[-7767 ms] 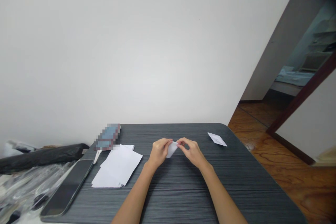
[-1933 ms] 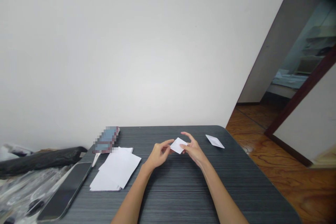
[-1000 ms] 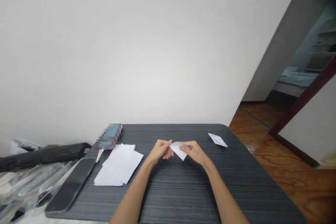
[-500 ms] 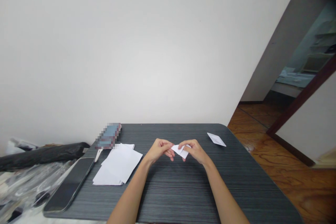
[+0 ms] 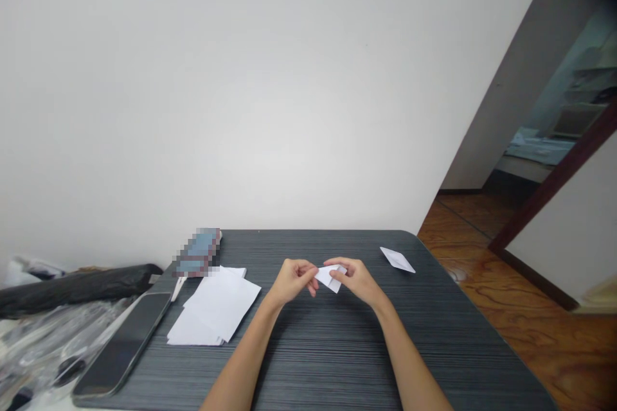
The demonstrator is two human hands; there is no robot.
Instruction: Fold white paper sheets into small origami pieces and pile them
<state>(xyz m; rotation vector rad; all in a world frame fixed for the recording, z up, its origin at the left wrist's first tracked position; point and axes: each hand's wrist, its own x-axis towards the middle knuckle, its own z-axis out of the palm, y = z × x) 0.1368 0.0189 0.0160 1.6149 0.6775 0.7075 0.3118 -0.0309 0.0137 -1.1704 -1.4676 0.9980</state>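
A small folded piece of white paper (image 5: pixel 329 278) is held just above the dark table, between my two hands. My left hand (image 5: pixel 295 280) pinches its left corner between thumb and fingers. On the other side, my right hand (image 5: pixel 353 277) grips the paper's right part, thumb on the near face and fingers along the top edge. One flap of the paper stands a little apart from the rest. Farther right lies a folded white paper diamond (image 5: pixel 398 259), touched by neither hand.
Loose white sheets (image 5: pixel 222 303) lie stacked unevenly to the left. A phone (image 5: pixel 124 341) rests at the table's (image 5: pixel 328 359) left edge, and a blurred-out blue and red object (image 5: pixel 198 253) stands behind the sheets. A pale wall (image 5: pixel 299 90) rises behind the table.
My right fingers have shifted along the paper's upper edge, and the thumb has moved left a little. The flap looks more raised. The left hand keeps its pinch.
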